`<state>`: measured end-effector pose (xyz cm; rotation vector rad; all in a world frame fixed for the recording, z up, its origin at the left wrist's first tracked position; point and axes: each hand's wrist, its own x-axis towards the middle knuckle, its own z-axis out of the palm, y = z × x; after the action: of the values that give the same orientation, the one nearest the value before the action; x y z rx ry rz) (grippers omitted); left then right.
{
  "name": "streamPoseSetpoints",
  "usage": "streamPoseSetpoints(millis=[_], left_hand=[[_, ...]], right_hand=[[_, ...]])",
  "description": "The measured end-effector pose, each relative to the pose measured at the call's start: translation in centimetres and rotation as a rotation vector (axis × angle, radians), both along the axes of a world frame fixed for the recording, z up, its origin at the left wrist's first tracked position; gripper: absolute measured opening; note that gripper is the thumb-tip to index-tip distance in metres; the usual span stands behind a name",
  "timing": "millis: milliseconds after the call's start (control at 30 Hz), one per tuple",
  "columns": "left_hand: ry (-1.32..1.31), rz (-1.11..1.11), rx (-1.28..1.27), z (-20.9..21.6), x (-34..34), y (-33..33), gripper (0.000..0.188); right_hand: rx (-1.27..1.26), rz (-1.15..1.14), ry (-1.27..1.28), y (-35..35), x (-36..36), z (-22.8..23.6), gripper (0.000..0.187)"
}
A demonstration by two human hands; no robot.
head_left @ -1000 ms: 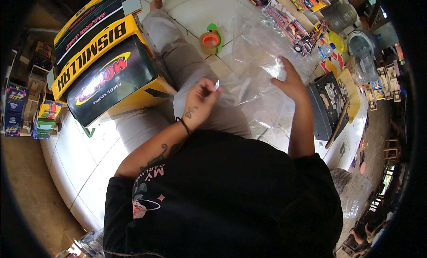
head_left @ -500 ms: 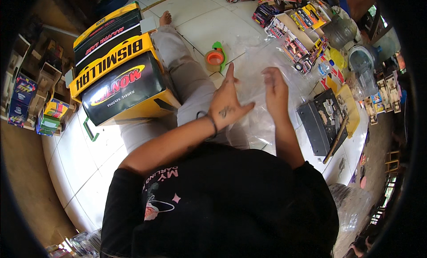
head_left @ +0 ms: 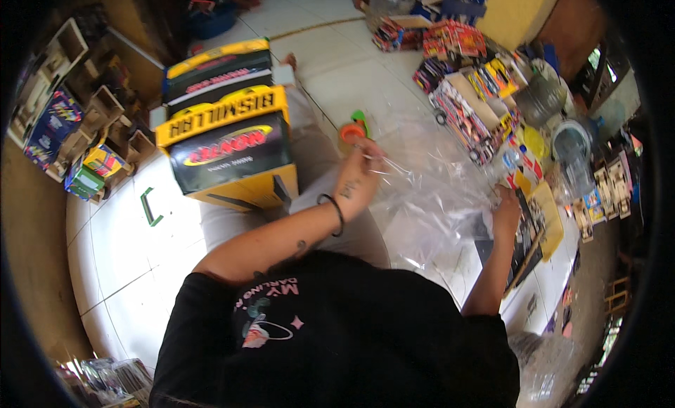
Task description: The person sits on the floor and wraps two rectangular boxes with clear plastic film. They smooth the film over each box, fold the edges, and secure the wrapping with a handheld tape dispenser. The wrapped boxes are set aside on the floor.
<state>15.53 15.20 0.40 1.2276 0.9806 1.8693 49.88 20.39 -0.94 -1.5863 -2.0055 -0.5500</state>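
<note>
A large clear plastic bag or sheet [head_left: 429, 228] is stretched between my hands above the white tiles to the right of my legs. My left hand [head_left: 360, 172] pinches its near left edge, fingers closed, with a dark band on the wrist. Out to the right, my right hand [head_left: 506, 207] has its fingers closed on the opposite side of the plastic. A big boxy toy truck body [head_left: 232, 151], black and yellow with printed panels, rests by my legs on the left. Just beyond my left hand lies an orange-cored tape roll [head_left: 351, 132] with a bright green part.
A dark tray of scraps [head_left: 517, 239] with a yellow container [head_left: 552, 218] sits beyond my right hand. Printed toy trucks [head_left: 467, 123] crowd the far right. Wooden toy bodies [head_left: 105, 109] are stacked at the left wall. A green bracket [head_left: 149, 207] lies on the tiles.
My hands have moved apart, the right one outward to the right. Both are now closed on the plastic, which has lifted and spread between them; before, the left hand's fingers were spread.
</note>
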Motion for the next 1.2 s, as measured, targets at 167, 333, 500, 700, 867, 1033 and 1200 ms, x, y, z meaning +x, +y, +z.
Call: streamPoseSetpoints(millis=[167, 333, 500, 700, 867, 1033, 1200], left_hand=[[0.005, -0.498, -0.34, 6.1, 2.1, -1.0, 0.016], [0.907, -0.169, 0.026, 17.2, -0.8, -6.0, 0.018], [1.421, 0.078, -0.025, 20.1, -3.8, -5.9, 0.03], [1.316, 0.615, 0.15, 32.4, -3.0, 1.8, 0.024], [0.894, 0.84, 1.161, 31.8, 6.7, 0.4, 0.034], [1.406, -0.119, 0.278, 9.3, 3.5, 5.7, 0.029], [0.769, -0.074, 0.042, 20.6, 4.8, 12.6, 0.025]], right_hand=[[-1.032, 0.635, 1.136, 4.3, -4.7, -1.2, 0.037], [-0.177, 0.419, 1.598, 6.6, -0.2, 6.7, 0.036], [-0.329, 0.49, 0.561, 6.6, 3.1, 12.5, 0.033], [-0.248, 0.053, -0.147, 13.9, 3.9, 24.9, 0.027], [0.626, 0.285, 0.418, 10.9, 8.3, 25.4, 0.026], [-0.681, 0.101, -0.241, 13.3, 3.8, 7.9, 0.026], [-0.362, 0.006, -0.115, 17.1, 6.8, 18.8, 0.025]])
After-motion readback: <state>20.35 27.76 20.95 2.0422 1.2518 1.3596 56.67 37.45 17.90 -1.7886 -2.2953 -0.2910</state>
